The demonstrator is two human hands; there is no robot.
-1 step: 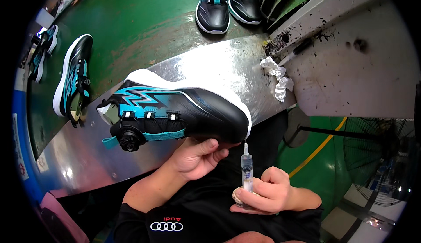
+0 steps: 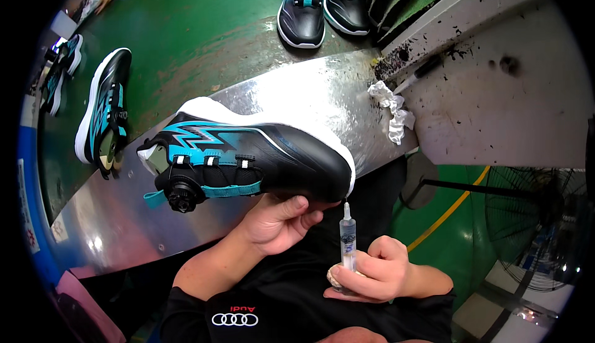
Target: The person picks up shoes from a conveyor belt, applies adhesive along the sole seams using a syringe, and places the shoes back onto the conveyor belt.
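Note:
A black and teal sports shoe (image 2: 297, 160) with a white sole lies on its side over the metal ledge, its toe to the right and its dial toward me. Under the toe end, my left hand (image 2: 273, 225) supports the shoe, thumb and fingers closed against its upper. My right hand (image 2: 379, 272) grips a clear syringe (image 2: 348, 234) upright, fingers wrapped round the barrel's lower end. The dark tip of the syringe meets the shoe's toe, close to the sole edge. A pale wrapping shows beside the right fingers; its kind is unclear.
A bare metal ledge (image 2: 149, 237) borders the green surface (image 2: 186, 39). Another shoe (image 2: 102, 107) stands left, and a pair of shoes (image 2: 302, 17) at the back. Crumpled white tissue (image 2: 396, 117) lies by a stained grey panel (image 2: 496, 101). A fan (image 2: 533, 219) stands right.

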